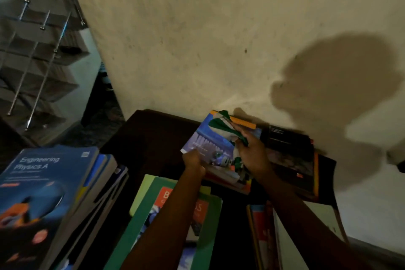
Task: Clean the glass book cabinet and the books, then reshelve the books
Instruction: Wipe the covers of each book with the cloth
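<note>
- The right hand (252, 158) grips a bunched green-and-white cloth (220, 125) and presses it onto the cover of a blue-and-violet book (208, 140).
- The left hand (194, 161) pinches that book's near corner, fingers curled over the edge, and steadies it.
- The book lies flat just ahead of both hands, on top of a small pile. A dark book (287, 147) sticks out from under it, to the right of the right hand.
- The step in hand looks like wiping this cover. I judge the task to be mid-way, with many books off the shelves.
- To do it well, hold the left-hand pinch firm so the book does not slide on the pile. Draw the cloth in long strokes from the far edge towards the body.
- Spread the cloth flatter under the palm, since a tight bunch touches little of the cover. Then wipe the spine and page edges too.
- The pile rests on a dark counter (149, 136) that runs leftward from the left hand.
- Below the left forearm lies a green book (135, 234). Further left stands a tall stack topped by a blue physics book (43, 182).
- The glass cabinet (37, 57) stands well apart, far left and beyond the hands, its shelves bare as far as can be seen.
</note>
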